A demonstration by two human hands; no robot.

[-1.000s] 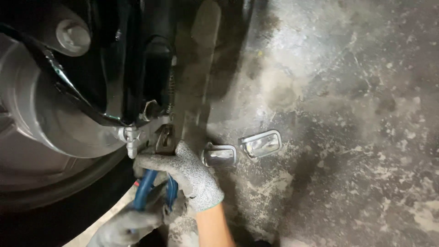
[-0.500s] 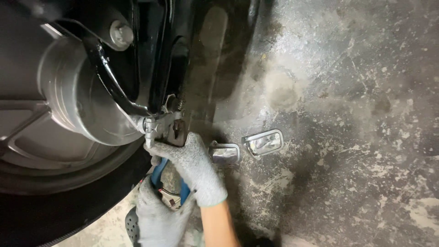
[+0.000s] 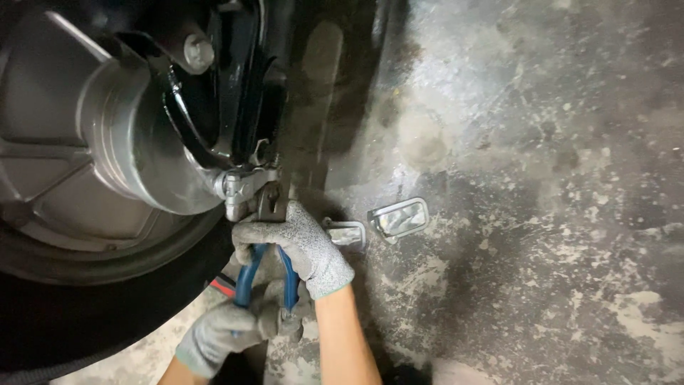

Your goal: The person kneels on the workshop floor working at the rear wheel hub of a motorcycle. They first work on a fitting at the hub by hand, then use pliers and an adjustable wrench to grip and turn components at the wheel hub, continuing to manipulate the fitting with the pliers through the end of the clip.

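Pliers (image 3: 267, 267) with blue handles sit in both my gloved hands, their head biting a metal fitting (image 3: 242, 187) beside the wheel drum (image 3: 135, 142). My left hand (image 3: 228, 329) squeezes the handle ends; my right hand (image 3: 299, 242) is curled shut near the head. Two metal clips (image 3: 399, 217) lie on the concrete floor (image 3: 541, 214) nearby.

A vehicle workshop: stained concrete floor (image 3: 541, 214), wheel hub (image 3: 107, 164) overhead

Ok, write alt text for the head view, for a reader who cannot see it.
Two gloved hands work blue-handled pliers on a metal fitting beside a vehicle's wheel hub: the right hand grips near the pliers' head, the left hand squeezes the handles. Two small metal clips lie on the stained concrete floor nearby.
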